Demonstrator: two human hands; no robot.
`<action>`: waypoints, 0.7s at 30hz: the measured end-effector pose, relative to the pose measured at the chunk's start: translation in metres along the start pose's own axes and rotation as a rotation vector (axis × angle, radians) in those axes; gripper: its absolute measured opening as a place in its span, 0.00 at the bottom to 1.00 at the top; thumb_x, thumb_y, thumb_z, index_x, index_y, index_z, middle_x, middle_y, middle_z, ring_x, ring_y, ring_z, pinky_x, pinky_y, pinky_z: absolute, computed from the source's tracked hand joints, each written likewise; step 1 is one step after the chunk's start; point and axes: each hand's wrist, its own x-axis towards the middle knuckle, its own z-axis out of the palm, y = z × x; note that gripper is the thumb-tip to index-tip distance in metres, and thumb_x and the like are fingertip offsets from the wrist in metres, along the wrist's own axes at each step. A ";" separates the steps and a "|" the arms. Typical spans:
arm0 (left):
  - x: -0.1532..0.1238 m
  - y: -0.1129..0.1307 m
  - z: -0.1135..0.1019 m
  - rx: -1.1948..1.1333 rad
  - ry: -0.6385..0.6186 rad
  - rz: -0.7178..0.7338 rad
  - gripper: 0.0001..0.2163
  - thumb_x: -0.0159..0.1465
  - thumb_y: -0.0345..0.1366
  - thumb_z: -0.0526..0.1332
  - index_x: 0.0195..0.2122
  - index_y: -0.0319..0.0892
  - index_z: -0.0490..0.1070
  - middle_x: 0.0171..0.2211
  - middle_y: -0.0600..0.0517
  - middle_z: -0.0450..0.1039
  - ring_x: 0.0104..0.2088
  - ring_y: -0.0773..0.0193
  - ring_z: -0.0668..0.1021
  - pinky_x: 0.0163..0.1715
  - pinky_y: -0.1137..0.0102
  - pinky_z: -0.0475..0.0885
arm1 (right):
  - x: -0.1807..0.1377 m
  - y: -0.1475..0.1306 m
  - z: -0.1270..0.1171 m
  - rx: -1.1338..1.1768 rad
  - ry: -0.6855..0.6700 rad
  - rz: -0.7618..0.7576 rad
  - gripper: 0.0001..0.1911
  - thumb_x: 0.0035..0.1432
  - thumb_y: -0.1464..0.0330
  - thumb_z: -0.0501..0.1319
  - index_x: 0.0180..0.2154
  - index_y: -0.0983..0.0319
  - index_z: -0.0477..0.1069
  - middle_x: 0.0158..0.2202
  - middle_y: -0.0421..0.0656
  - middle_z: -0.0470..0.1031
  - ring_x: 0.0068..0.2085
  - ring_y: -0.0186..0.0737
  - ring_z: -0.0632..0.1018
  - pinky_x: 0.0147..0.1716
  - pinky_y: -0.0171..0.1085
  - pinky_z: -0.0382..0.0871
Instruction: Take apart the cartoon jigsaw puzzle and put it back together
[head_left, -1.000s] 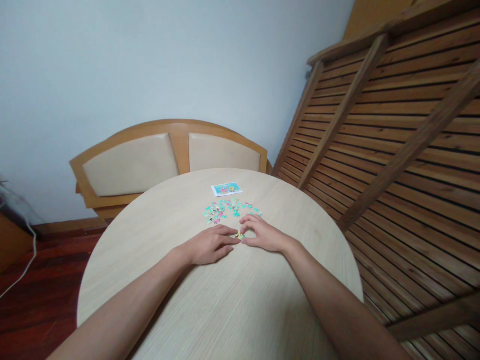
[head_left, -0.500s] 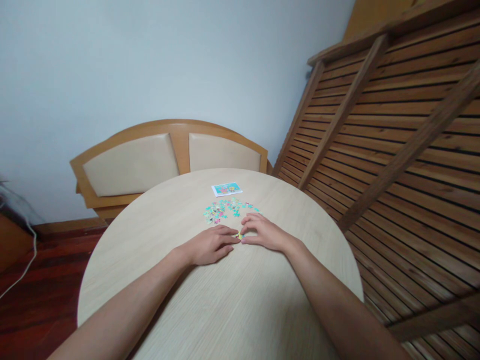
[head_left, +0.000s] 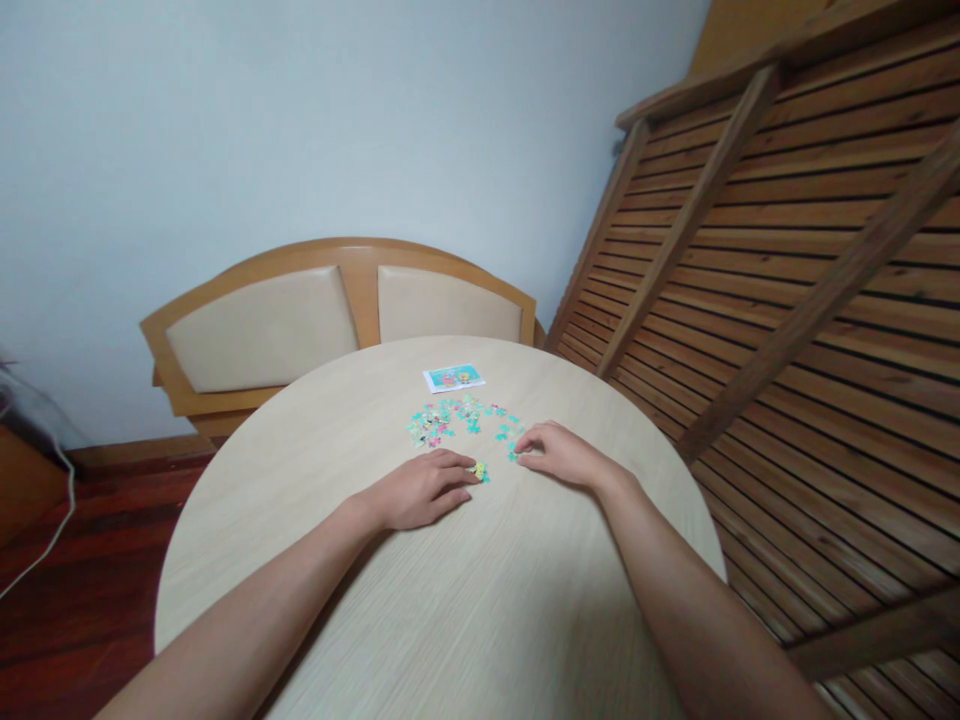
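My left hand lies flat on the round table, fingers stretched to the right. Its fingertips touch the left side of a small joined cluster of yellow and teal jigsaw pieces, covering part of it. To the right of that cluster, my right hand has its thumb and forefinger closed at the edge of a teal jigsaw piece. Loose jigsaw pieces, mostly teal with some pink and yellow, lie scattered beyond both hands. Behind them is a picture card with cartoon figures on a teal ground.
The pale wooden table reaches to a padded wooden headboard against the wall. A slatted wooden panel leans along the right side. On the left, a white cable hangs down to the dark red floor.
My right hand has left the yellow and teal cluster and moved right to a teal piece. More of the cluster and several teal pieces now show. My left hand has hardly moved.
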 end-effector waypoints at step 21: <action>0.003 0.002 0.001 0.001 0.009 0.009 0.15 0.72 0.41 0.53 0.55 0.45 0.72 0.57 0.44 0.71 0.56 0.55 0.74 0.59 0.59 0.67 | 0.005 -0.034 0.016 0.081 -0.099 -0.052 0.08 0.52 0.70 0.65 0.36 0.61 0.80 0.38 0.44 0.81 0.42 0.43 0.78 0.44 0.38 0.68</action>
